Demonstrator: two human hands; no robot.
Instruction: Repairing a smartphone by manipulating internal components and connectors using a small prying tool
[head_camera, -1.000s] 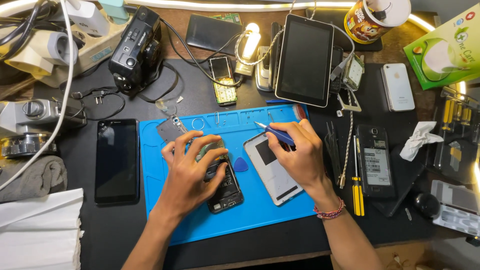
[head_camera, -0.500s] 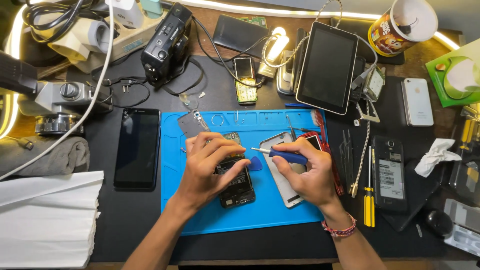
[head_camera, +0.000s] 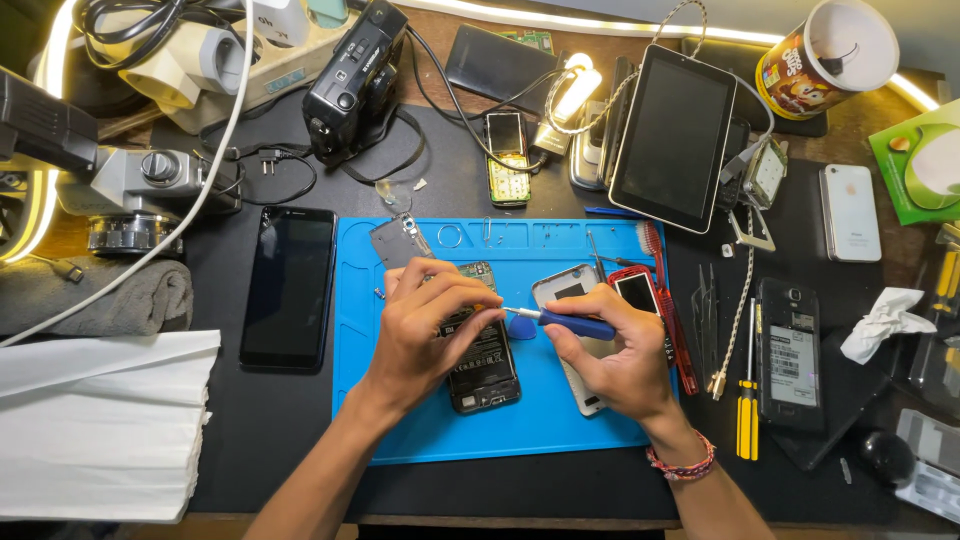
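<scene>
Screwdriver (head_camera: 570, 322) tip reached glossy phone (head_camera: 480, 360).

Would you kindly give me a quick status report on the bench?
Left hand steadies opened phone on blue mat. Right hand holds blue screwdriver, tip at the phone. Nothing between them.

Head view, straight down, close overhead.

Dark desk (head_camera: 300, 440), wooden edge at back, lit by glowing light strip (head_camera: 600, 10) along rear
</scene>
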